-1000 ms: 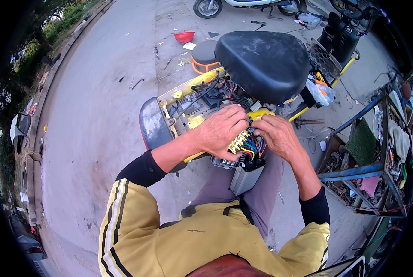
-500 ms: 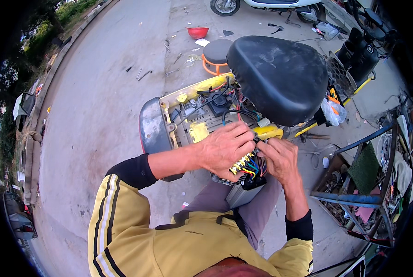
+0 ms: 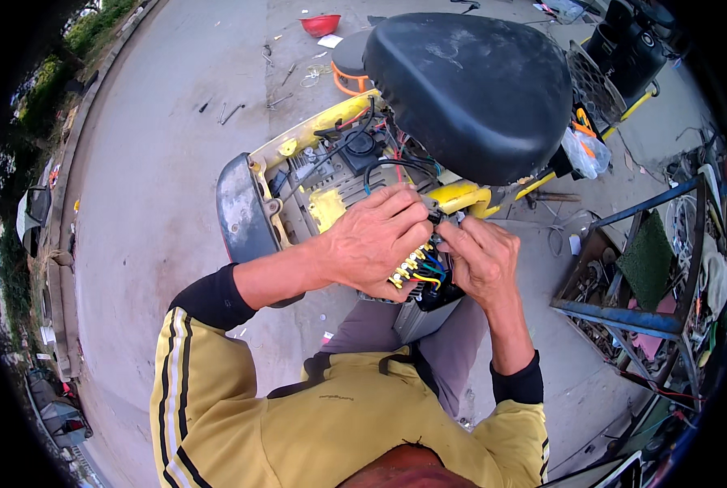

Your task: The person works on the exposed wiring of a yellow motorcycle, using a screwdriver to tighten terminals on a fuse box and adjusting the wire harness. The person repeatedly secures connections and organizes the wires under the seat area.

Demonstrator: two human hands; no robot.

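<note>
My left hand (image 3: 374, 240) is closed round a controller with yellow terminals and coloured wires (image 3: 427, 273), above a silver box (image 3: 416, 321) between my knees. My right hand (image 3: 481, 260) pinches beside it, at the top of the wiring; the small piece in its fingertips is hidden. Just above both hands runs a yellow frame tube (image 3: 453, 195). The opened scooter body (image 3: 324, 207) shows wiring, a black component and bare metal, with a black saddle (image 3: 465, 93) raised over it at the right.
A blue-edged metal cart of scrap (image 3: 624, 317) stands at the right. A red bowl (image 3: 320, 24), a round orange-legged stool (image 3: 348, 57) and scattered tools (image 3: 229, 112) are on the pavement ahead. A curb (image 3: 87, 138) runs along the left; black scooter parts (image 3: 628, 57) stand at the upper right.
The view has shifted, so the scooter and surroundings sit higher than half a second ago. Both hands remain closed at the wiring, with only slight finger movement.
</note>
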